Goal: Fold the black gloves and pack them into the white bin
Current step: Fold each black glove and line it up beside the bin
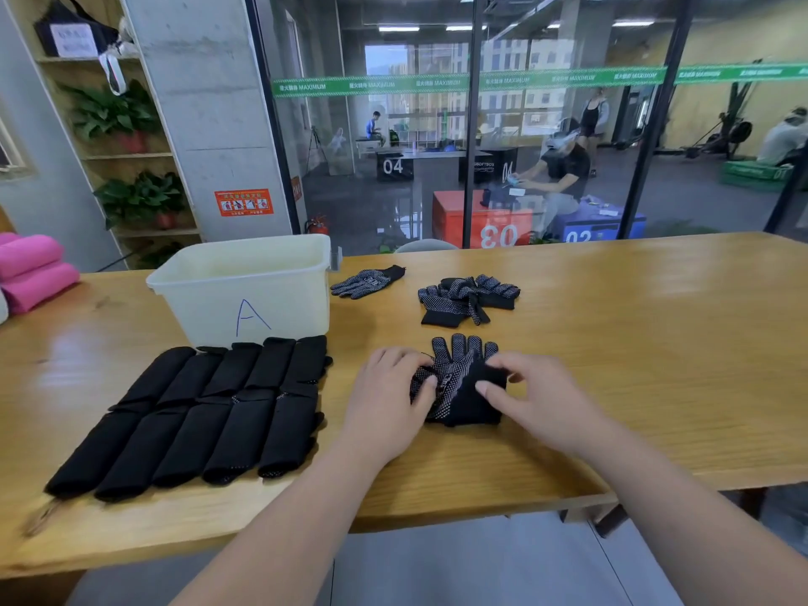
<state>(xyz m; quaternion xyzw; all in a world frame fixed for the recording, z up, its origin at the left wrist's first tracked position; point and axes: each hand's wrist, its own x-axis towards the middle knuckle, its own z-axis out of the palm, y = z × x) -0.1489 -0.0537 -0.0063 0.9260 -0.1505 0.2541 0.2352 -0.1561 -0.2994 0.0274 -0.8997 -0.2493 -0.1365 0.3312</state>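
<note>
A black dotted glove (459,382) lies in front of me on the wooden table (656,343), its cuff end folded up over the palm. My left hand (389,400) presses on the glove's left side. My right hand (533,395) pinches the folded cuff at its right edge. Several folded black gloves (210,408) lie in two rows to the left. The white bin (245,290), marked with a blue A, stands behind those rows. A single loose glove (367,282) and a small heap of loose gloves (468,297) lie farther back.
Pink rolled mats (30,273) sit at the table's left edge. A glass wall stands behind the table, with people and numbered boxes beyond it. The table's front edge runs just below my forearms.
</note>
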